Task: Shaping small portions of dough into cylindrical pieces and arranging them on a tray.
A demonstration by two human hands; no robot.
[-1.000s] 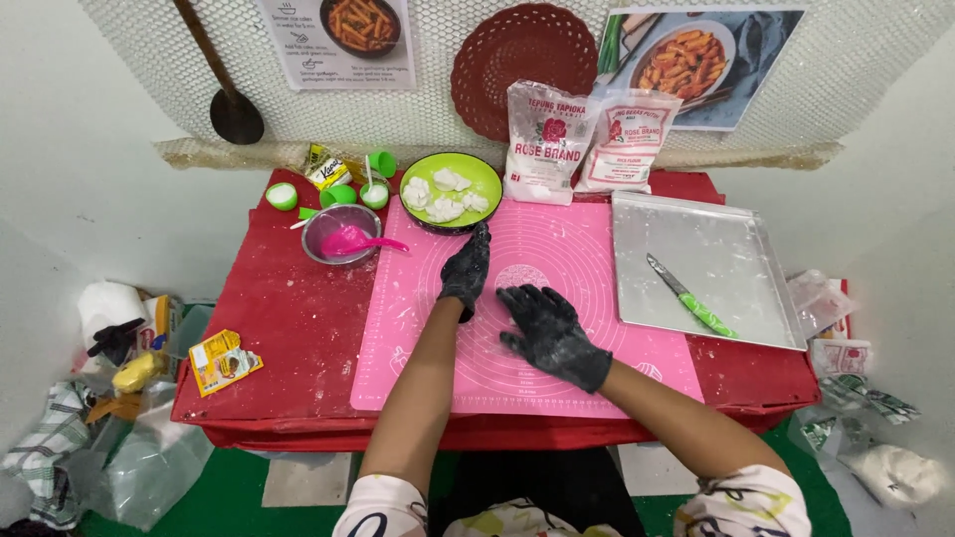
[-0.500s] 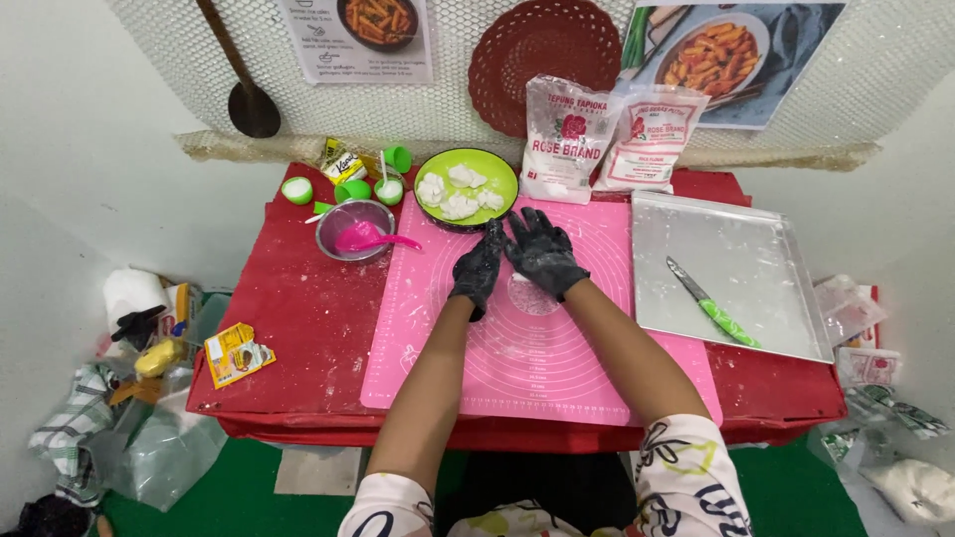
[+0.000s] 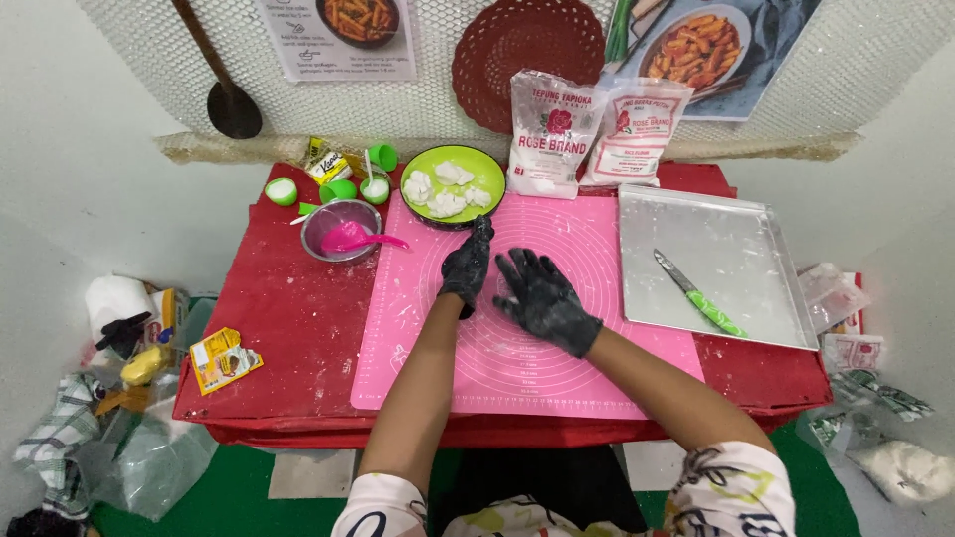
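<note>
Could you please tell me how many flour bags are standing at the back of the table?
2. One flour bag stands behind the pink mat, beside the green plate; the other flour bag leans right next to it, behind the metal tray. None looks hidden.

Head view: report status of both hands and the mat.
Left hand and right hand gloved black, flat, holding nothing. Both on pink mat. Green plate of dough pieces just ahead of left hand; nothing blocking.

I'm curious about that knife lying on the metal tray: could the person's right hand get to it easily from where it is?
Probably yes. The right hand rests on the pink mat, and the green-handled knife lies uncovered on the tray just beside it, with nothing between.
</note>
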